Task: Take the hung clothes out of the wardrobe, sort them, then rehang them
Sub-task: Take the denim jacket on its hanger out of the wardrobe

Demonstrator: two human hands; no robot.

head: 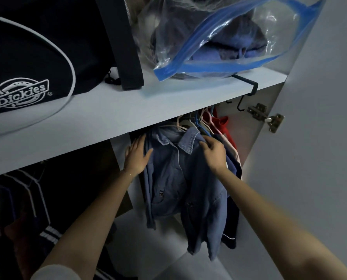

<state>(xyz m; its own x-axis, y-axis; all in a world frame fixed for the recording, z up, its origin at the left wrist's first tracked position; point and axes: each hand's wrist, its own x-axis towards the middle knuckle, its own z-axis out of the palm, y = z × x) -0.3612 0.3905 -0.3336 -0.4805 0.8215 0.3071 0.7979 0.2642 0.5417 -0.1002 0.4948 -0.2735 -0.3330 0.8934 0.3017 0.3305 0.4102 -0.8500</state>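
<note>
Both forearms reach up into the wardrobe. The left grip (137, 156) is spread flat, fingers straight, pressing on the left edge of the denim shirt (178, 178) and holding nothing. The right grip (214, 153) has its fingers curled, pinching the shirt's shoulder just beside the collar. The shirt hangs under the shelf (128, 110), at the front of a packed row. The rail is hidden behind the shelf edge, which also cuts off the hangers (188, 123). Behind the shirt, a navy garment (233, 168) and a red garment (224, 126) show only as slivers. The left compartment's clothes (27, 209) are too dark to make out. The denim is soft, faded and buttoned.
</note>
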